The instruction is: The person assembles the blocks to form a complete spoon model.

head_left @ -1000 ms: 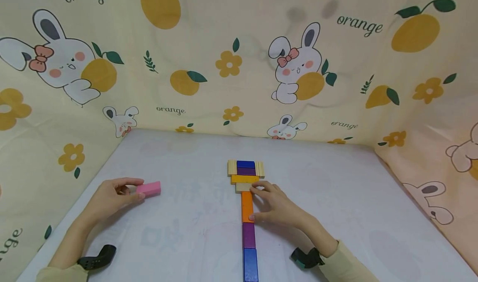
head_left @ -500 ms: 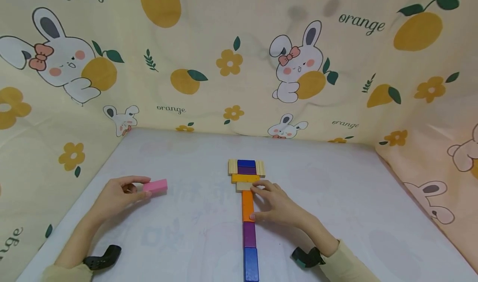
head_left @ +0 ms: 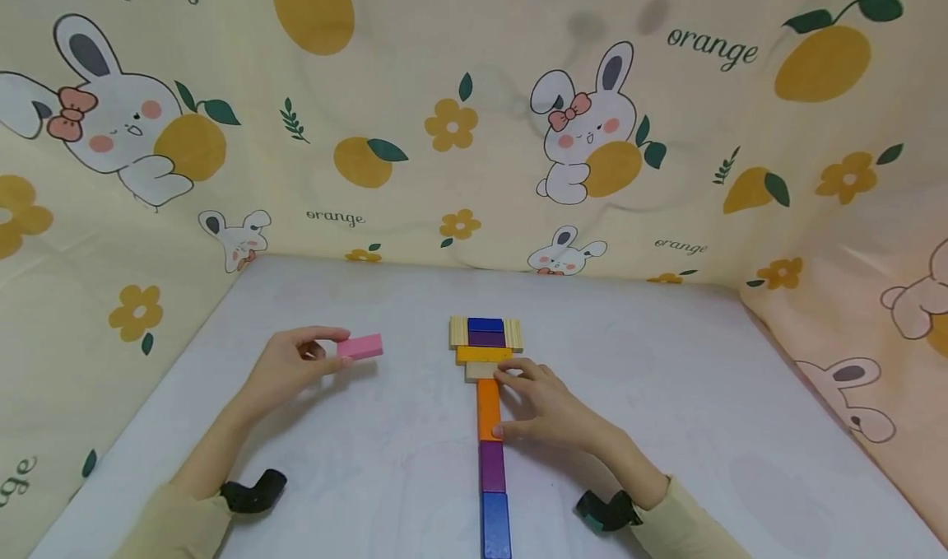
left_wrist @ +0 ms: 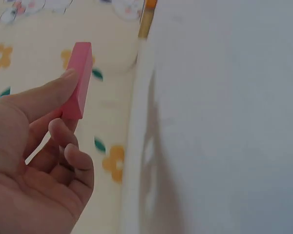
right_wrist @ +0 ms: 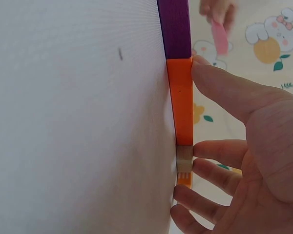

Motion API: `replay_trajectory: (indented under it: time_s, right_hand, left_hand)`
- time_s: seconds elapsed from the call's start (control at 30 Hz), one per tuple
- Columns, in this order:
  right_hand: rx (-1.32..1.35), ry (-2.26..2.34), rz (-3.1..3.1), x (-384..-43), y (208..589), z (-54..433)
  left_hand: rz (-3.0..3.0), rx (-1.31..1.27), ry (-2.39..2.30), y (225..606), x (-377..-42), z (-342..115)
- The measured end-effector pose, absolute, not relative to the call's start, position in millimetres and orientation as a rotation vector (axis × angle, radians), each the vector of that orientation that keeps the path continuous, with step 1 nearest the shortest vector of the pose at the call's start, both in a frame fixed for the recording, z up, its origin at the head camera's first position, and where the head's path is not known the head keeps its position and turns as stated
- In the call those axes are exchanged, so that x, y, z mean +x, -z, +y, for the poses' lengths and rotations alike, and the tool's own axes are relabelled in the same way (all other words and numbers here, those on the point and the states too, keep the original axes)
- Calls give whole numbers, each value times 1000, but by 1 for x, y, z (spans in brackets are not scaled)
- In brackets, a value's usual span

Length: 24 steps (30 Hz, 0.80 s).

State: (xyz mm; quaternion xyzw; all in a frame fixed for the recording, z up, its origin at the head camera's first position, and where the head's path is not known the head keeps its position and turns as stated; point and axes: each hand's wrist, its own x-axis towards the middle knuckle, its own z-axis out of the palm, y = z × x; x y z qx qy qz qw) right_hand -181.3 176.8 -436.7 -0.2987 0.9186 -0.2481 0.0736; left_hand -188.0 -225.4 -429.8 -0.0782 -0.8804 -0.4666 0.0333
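In the head view my left hand [head_left: 296,365] pinches a pink block [head_left: 360,347] between thumb and fingers, held above the table left of the block row. The left wrist view shows the thumb lying on the pink block [left_wrist: 80,80], with the lower fingers loosely curled. My right hand [head_left: 551,407] rests along the right side of the row. Its thumb touches the orange block [right_wrist: 181,102], and fingertips meet the plain wooden block [right_wrist: 184,158]. Below the orange one lie a purple block [head_left: 492,467] and a blue block [head_left: 495,524], end to end.
At the row's far end a yellow block [head_left: 483,355] lies crosswise. Beyond it, a dark blue block [head_left: 485,325] and a dark purple block [head_left: 486,339] sit between ribbed pale pieces [head_left: 458,333]. A printed cloth [head_left: 415,73] surrounds the white table [head_left: 666,378].
My left hand has carried the pink block rightward and farther from me, toward the row. The right hand stays at the row's side, and the laid blocks keep their arrangement.
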Motion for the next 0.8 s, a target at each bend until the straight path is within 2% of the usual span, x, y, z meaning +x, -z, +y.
replay_trajectory:
  time_s: [0.23, 0.37, 0.6, 0.8]
  right_hand:
    - [-900, 740, 2764, -180, 436, 177]
    - [-900, 733, 2756, -180, 435, 176]
    - [-872, 727, 2766, -181, 433, 176]
    - [-872, 723, 2760, -181, 434, 175]
  left_hand:
    - [-2691, -348, 1497, 417, -228, -170]
    - [-2687, -322, 1542, 416, -246, -145]
    - [-2658, -323, 1550, 425, -283, -111]
    - [-2662, -358, 1553, 431, -300, -95]
